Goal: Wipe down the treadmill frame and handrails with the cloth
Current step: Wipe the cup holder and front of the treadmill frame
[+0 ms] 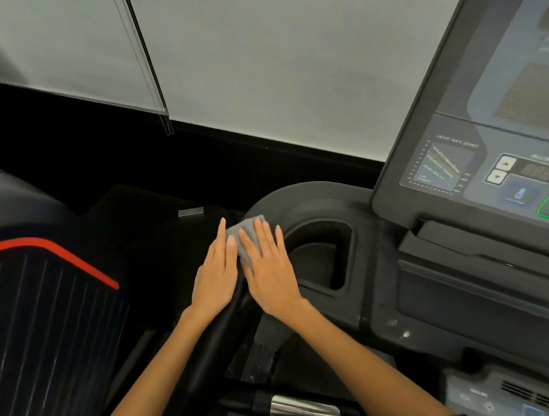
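Right hand (269,264) and left hand (216,279), fingers straight, press soft grey cloth (242,234) onto curved matte handrail (302,198).

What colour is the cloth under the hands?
Grey: the small folded cloth pressed on the black treadmill frame is plain grey, seen in the head view.

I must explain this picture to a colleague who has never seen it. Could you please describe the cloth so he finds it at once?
Start at the treadmill console on the right, then go down-left to the black cup-holder recess. On the curved rim left of it, the cloth lies under the right hand, with the left hand beside it. It is the only pale grey, soft thing among black plastic.
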The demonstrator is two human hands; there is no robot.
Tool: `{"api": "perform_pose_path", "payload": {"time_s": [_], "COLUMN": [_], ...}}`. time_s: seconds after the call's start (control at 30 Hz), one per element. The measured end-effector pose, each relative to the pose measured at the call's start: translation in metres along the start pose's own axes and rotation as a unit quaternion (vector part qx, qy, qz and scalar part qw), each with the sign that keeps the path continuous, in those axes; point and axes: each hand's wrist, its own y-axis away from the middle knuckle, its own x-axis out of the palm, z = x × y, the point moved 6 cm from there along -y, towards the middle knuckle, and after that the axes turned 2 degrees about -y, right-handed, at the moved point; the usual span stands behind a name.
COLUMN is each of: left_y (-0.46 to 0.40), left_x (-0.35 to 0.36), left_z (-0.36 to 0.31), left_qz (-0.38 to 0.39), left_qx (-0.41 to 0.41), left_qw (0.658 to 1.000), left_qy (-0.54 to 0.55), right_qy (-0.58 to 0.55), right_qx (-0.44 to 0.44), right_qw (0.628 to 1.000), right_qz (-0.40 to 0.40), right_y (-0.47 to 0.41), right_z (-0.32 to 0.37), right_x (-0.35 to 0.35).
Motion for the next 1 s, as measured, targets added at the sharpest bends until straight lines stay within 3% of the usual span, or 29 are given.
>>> {"api": "perform_pose_path", "payload": {"time_s": [0.13,0.23,0.3,0.47,0.77,1.0], "left_y": [0.013,0.026,0.033,0.044,0.050,0.061], "left_x": [0.002,0.014,0.020,0.038,0.075,0.106], "left_z": [-0.006,-0.006,-0.009,-0.018,-0.037,-0.048], "left_qz": [-0.011,-0.009,0.011,0.052,0.100,0.124], "left_qx": [0.058,0.111,0.121,0.172,0.240,0.240], "left_qw": [0.992,0.952,0.937,0.912,0.888,0.903], "left_qy": [-0.115,-0.285,-0.328,-0.369,-0.378,-0.334], "right_qy": [0.067,0.101,0.111,0.085,0.160,0.188], "right_qx": [-0.014,-0.026,-0.029,-0.030,0.050,0.157], "right_qw": [0.997,0.993,0.992,0.995,0.985,0.968], "right_qz": [0.036,0.054,0.059,0.041,0.041,0.054], "right_y": [0.036,0.055,0.066,0.094,0.155,0.166], "right_z": [0.002,-0.006,-0.012,-0.022,-0.068,-0.074], "right_x": [0.000,-0.009,-0.016,-0.035,-0.057,-0.063]}}
